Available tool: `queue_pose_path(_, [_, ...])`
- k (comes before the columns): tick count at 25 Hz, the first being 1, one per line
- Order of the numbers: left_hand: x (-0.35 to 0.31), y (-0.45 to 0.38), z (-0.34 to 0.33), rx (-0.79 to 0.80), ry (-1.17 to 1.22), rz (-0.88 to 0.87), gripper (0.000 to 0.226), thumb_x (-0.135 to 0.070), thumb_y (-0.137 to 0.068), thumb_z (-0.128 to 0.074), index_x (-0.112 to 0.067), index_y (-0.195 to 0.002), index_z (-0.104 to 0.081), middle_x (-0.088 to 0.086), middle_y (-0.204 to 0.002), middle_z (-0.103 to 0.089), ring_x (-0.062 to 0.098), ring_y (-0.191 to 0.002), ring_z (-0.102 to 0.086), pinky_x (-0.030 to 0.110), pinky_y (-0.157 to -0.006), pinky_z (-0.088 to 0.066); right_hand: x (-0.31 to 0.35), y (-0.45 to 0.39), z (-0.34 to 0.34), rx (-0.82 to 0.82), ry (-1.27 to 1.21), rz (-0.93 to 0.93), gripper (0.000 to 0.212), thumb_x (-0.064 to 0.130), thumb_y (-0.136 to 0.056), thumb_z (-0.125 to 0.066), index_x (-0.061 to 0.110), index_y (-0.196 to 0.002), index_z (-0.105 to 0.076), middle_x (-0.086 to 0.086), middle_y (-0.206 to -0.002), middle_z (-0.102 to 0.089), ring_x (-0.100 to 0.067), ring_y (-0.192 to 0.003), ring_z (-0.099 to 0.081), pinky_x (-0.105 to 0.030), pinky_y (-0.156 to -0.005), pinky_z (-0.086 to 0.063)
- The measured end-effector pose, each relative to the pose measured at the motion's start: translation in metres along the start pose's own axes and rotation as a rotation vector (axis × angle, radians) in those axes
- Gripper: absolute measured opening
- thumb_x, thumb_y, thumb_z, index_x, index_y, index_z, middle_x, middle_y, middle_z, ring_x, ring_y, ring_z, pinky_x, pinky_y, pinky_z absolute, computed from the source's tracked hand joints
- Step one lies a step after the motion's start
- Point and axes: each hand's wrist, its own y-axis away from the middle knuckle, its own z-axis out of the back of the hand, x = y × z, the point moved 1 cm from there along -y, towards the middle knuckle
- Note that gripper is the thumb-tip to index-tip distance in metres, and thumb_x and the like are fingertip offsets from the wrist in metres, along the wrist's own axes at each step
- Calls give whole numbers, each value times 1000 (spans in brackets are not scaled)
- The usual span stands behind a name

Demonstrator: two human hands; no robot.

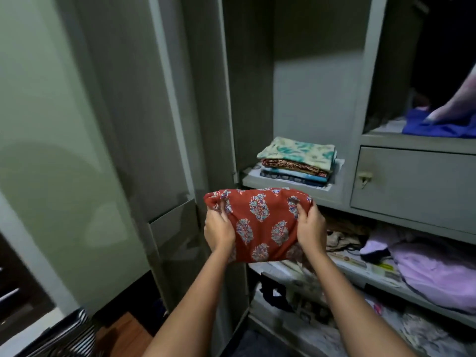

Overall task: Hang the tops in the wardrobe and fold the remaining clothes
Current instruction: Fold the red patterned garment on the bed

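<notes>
A: Where is the folded cloth just now?

B: The red printed garment [260,222] is folded into a thick pad and held up in the air in front of the open wardrobe [316,73], just below the edge of the shelf [291,193] that carries the stack of folded clothes [297,161].

A: And the hands?

B: The left hand [219,228] grips the garment's left end, fingers curled round the bunched fabric at the top corner. The right hand [310,226] grips the right end the same way, thumb on top and fingers tucked under. Both forearms reach up from the bottom of the view.

A: What does the stack look like?

B: Four or so folded pieces: a pale one with a teal leaf print on top, a brown-red patterned one under it, then blue ones. It sits towards the right of that shelf, beside the closed drawer [414,186].

A: Anything else inside?

B: Above the drawer, a blue cloth [438,127] lies in the upper right compartment, and something pale hangs onto it from the right edge; I cannot tell what. Below the drawer, a lilac garment [438,274] lies crumpled on a lower shelf, with loose clothes on the shelves under it. The wardrobe door [64,150] stands open to the left, and striped fabric [67,336] shows at the bottom left corner.
</notes>
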Motion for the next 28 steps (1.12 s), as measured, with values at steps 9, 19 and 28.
queue_pose_path(9, [-97,-145,-155,41,-106,-447,30,-23,-99,-38,-9,-124,-47,20,-109,-65,43,-96,-60,43,-79,-44,5,-188,-8,-335,353,115,45,21,-99,-42,2,-140,-38,-26,-120,-59,-44,-99,-59,-45,-76,-46])
queue_pose_path(19, [-155,-311,-297,311,211,-707,35,-41,-100,-41,-13,-116,-53,12,-103,-68,31,-96,-64,41,-78,-50,2,-351,-44,-487,418,101,38,37,-101,-39,7,-120,-51,-25,-103,-65,-42,-93,-61,-42,-71,-45])
queue_pose_path(28, [-161,-311,-429,567,-406,-969,52,-39,-102,-30,-15,-148,-26,6,-154,-29,26,-146,-14,51,-117,-2,-42,-459,-99,-137,850,-133,42,14,-96,-43,8,-138,-39,-15,-139,-47,-31,-130,-41,-37,-107,-31])
